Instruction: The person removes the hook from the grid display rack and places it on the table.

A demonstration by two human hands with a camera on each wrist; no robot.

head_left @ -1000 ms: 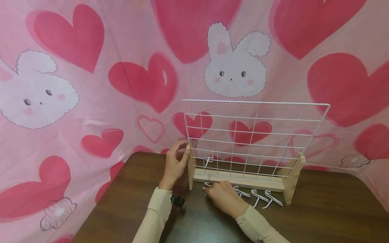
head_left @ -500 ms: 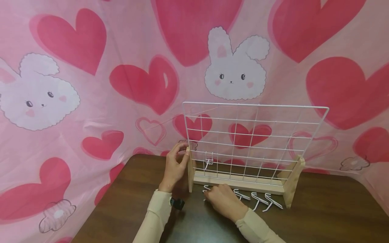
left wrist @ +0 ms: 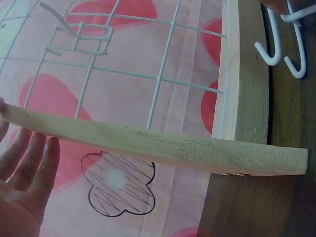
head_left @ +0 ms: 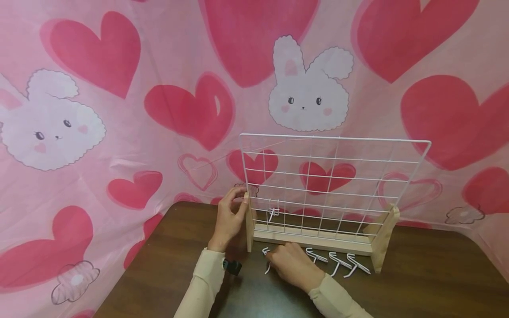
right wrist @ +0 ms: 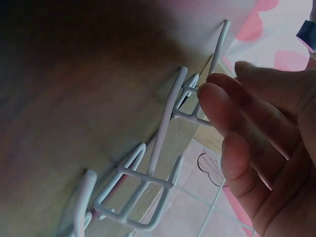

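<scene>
A white wire grid point(head_left: 336, 138) stands upright in a wooden base, one white hook point(head_left: 274, 212) hanging low on its left part. My left hand point(head_left: 229, 216) grips the top of the left wooden upright point(left wrist: 148, 140), thumb on one side and fingers on the other. In front of the base, my right hand point(head_left: 297, 265) pinches a white double-pronged hook point(right wrist: 218, 47) at table level; the fingers partly cover it. Several more white hooks point(head_left: 338, 263) lie in a row to the right of that hand. Two of them appear close up in the right wrist view.
The dark wooden table point(head_left: 175, 265) carries everything. A right wooden upright point(head_left: 383, 240) and a bottom rail point(head_left: 310, 236) complete the stand. Behind the table hangs a pink cloth point(head_left: 179, 57) with hearts and rabbits. The left wrist wears a black strap device point(head_left: 232, 266).
The right hand's hook has shifted slightly toward me and left, and more of it shows beside the fingers. The left hand keeps its grip on the upright.
</scene>
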